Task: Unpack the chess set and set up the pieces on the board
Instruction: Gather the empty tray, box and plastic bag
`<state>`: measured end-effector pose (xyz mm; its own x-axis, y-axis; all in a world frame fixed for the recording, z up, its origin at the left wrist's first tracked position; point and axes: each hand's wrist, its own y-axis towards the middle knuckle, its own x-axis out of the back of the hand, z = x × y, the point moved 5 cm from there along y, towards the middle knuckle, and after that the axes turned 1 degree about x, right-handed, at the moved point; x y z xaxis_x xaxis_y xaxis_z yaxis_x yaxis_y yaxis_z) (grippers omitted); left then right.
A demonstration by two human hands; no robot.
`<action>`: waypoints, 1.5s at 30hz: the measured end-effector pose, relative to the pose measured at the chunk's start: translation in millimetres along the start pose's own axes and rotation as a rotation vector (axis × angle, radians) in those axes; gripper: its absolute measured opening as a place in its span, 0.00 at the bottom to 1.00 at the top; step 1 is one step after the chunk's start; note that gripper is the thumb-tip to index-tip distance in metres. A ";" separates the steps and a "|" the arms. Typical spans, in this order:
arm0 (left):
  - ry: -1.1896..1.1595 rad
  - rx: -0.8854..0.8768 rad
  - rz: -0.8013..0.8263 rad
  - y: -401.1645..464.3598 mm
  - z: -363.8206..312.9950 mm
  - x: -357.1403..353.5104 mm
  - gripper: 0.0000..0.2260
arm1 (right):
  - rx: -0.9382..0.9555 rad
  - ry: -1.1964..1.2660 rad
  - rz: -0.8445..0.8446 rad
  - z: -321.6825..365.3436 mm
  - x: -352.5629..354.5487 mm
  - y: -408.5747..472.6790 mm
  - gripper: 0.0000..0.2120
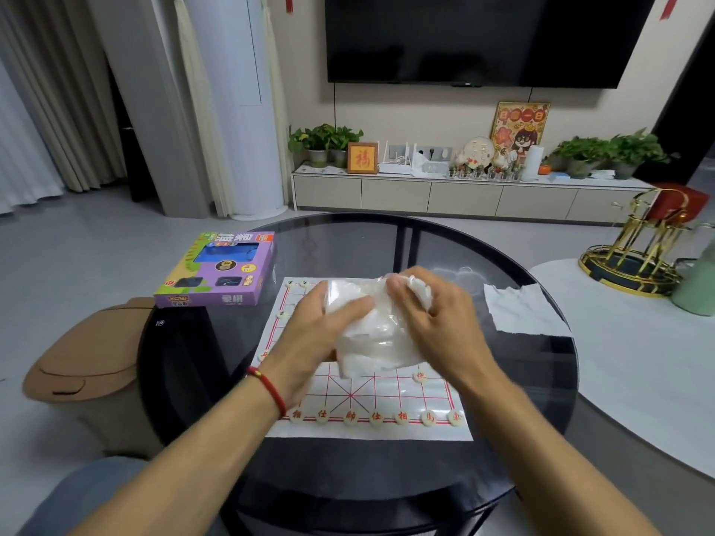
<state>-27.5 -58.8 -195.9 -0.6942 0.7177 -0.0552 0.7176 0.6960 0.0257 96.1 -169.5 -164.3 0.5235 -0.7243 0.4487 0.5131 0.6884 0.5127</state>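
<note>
- Nearest me, a row of round pale pieces (376, 417) with red characters sits along the near edge of the board (390, 392); the board is a white sheet with red lines, lying flat on the dark round glass surface (387, 481)
- One more red-marked piece (420, 376) sits alone a little further in, just right of the board's middle; a few others show at the left edge and the far corner, partly hidden by my arm
- Above the middle of the board, both my hands are closed on a crumpled clear plastic bag (373, 334); my left hand (317, 334), with a red cord bracelet (269, 389) at the wrist, grips its left side with the thumb across the front; my right hand (437, 323) pinches its upper right part; the bag is blurred, so I cannot tell what it holds
- To the right, a white paper towel (522, 309) lies on the surface, apart from the board
- Further left, the purple game box (218, 270) sits at the surface's edge; a tan bin (83, 357) stands on the floor below it
- Farthest off, a low cabinet (445, 195) with potted plants stands under a wall television (483, 36)
</note>
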 end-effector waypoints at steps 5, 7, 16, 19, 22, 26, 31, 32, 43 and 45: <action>0.439 0.017 0.377 7.8 -17.3 -7.0 0.15 | 0.030 -0.120 0.380 -1.6 13.2 8.0 0.09; 0.357 0.047 0.372 8.8 -16.4 -13.0 0.14 | -0.175 0.142 0.302 -9.4 19.9 6.2 0.18; 0.115 0.136 0.234 16.6 9.9 -38.6 0.20 | -0.653 0.477 0.338 -52.7 14.2 -35.4 0.15; 0.074 0.080 0.248 24.4 9.4 -46.4 0.22 | -0.625 0.622 0.181 -63.2 28.0 -30.3 0.13; -0.062 0.102 0.251 32.4 12.7 -61.6 0.23 | -0.550 0.768 0.129 -68.6 34.2 -30.5 0.23; -0.111 0.100 0.229 48.3 19.1 -80.7 0.13 | -0.662 0.941 0.227 -95.4 41.2 -32.2 0.20; 0.463 -0.215 0.387 73.2 10.2 -115.0 0.17 | -0.795 0.929 0.274 -127.6 61.0 -32.7 0.16; 0.541 -0.220 0.415 77.9 10.0 -123.7 0.19 | -0.756 0.824 0.227 -132.5 66.1 -29.2 0.11; 0.287 0.243 0.391 132.7 45.3 -188.5 0.10 | -0.440 0.233 -0.101 -189.9 129.1 19.7 0.21; 0.207 0.316 0.302 150.0 53.4 -195.9 0.12 | -0.551 0.081 -0.291 -225.2 145.3 18.1 0.25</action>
<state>219.2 -96.2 -234.5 -0.4254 0.8985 0.1084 0.8488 0.4377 -0.2967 334.7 -253.7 -254.7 0.3486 -0.8946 0.2796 0.9063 0.3978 0.1427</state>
